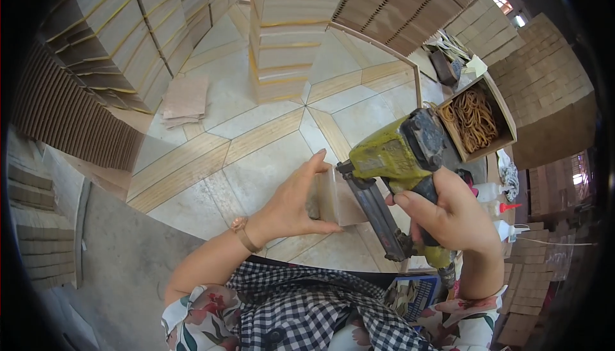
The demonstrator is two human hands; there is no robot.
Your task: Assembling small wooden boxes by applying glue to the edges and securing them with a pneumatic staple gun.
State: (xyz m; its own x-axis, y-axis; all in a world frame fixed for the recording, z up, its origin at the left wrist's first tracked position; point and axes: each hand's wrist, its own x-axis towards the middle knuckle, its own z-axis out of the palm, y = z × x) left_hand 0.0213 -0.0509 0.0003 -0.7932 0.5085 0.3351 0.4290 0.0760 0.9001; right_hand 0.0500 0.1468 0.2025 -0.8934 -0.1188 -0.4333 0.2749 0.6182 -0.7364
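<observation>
My left hand [285, 198] is closed round a small light-wood box [349, 202] above the table, thumb at its near edge and fingers at its far edge. My right hand [458, 216] is wrapped round the handle of a yellow-green and black nail gun [384, 154]. The gun's nose is at the far edge of the box, close to my left fingertips; whether it touches the wood I cannot tell. Its dark magazine slants back toward me and covers the right side of the box.
The tiled tabletop [256, 159] bears a tall stack of pale wooden pieces [288, 37] and a few thin boards [186, 98]. To the right stand a wooden box [509, 134] of rubber bands [474, 120] and a red-tipped bottle [490, 208]. More stacks [544, 72] crowd around.
</observation>
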